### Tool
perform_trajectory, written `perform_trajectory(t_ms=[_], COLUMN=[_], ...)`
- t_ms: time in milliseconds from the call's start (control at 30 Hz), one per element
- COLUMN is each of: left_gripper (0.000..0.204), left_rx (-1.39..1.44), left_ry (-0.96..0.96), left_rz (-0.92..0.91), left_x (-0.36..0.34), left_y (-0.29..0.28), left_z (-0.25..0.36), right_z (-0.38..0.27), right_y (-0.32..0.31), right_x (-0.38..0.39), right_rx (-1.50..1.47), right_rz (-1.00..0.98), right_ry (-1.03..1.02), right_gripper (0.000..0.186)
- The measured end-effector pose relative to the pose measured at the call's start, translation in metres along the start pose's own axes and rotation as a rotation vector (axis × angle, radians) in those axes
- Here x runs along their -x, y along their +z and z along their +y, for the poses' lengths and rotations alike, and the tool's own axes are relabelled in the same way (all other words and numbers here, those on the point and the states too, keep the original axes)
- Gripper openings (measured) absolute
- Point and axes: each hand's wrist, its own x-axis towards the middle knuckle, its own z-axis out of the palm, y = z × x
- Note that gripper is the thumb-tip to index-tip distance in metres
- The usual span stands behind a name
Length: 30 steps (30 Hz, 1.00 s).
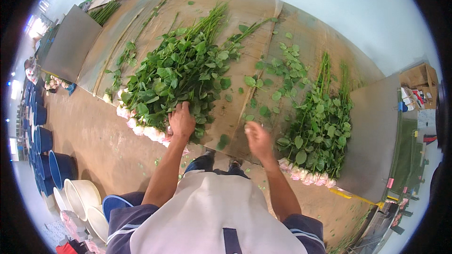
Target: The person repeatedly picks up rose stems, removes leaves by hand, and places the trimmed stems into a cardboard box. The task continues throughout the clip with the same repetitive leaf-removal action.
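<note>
A broad heap of pale pink roses (155, 134) with leafy green stems lies on the worktable, blooms over the near edge. At the heap's near right side, my left hand (182, 121) reaches in among the leaves, its fingers bent together. Leaves cover the fingertips, so what they grip is hidden. My right hand (258, 140) hovers over the table's near edge, between the heap and a smaller bunch of roses (320, 136) on the right. Its fingers are curled and slightly blurred, with nothing showing in them.
Loose leaves (278, 77) lie scattered on the worktable (230, 134). Upright metal panels stand at the left (70, 42) and right (372, 131) ends. Blue buckets (61, 169) and cream tubs (82, 197) line the floor at left. A cardboard box (419, 77) sits at far right.
</note>
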Motion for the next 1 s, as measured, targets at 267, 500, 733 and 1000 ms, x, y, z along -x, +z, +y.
perform_trajectory(t_ms=[267,500,733,1000], left_gripper=[0.033,0.055,0.047,0.04], left_rx=[0.297,0.085,0.279,0.06], left_ry=[-0.013,-0.079,-0.103,0.225], left_rz=[0.246,0.002,0.002,0.33], left_x=[-0.028,-0.043,-0.078,-0.054], left_y=[-0.045,-0.035,-0.066,-0.07], left_z=[-0.053,-0.079,-0.128,-0.094], right_z=[0.004,-0.036,-0.049,-0.039], right_y=[0.131,0.177,0.2,0.226], right_x=[-0.095,-0.154,-0.092,-0.13], right_rx=[-0.312,-0.198,-0.438,-0.029], right_rz=[-0.076,0.139,-0.073,0.12], right_ry=[0.272,0.516,0.569,0.421], right_gripper=[0.021,0.048,0.03,0.049])
